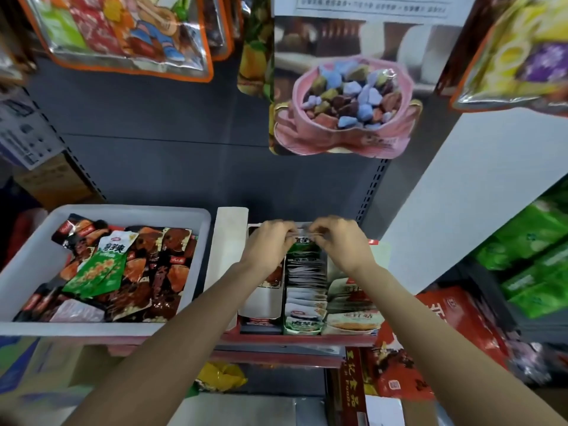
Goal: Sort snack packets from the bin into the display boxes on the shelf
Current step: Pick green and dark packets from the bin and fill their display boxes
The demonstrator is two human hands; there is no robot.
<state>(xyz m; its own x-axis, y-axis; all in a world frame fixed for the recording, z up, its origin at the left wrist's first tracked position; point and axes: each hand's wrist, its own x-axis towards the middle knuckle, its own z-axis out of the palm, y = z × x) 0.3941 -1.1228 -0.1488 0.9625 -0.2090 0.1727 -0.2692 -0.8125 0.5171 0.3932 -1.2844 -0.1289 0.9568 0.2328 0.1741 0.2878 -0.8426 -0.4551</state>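
I have both hands up at the back of the display boxes: my left hand and my right hand each pinch a top corner of one green snack packet, fingers curled onto its upper edge, holding it upright between them. It hangs just over the far end of the middle display box, whose row of like packets runs back toward my wrists. Under my left wrist is a box of dark red packets, under my right one a box of pale ones. Well off to the left of my left forearm sits the white bin, heaped with dark packets and one green packet on top. I judge the packet light, thin and floppy, its glossy film likely slick, so the sealed top edge, where I hold it, seems the surest grip; squeezing the middle could crush the contents.
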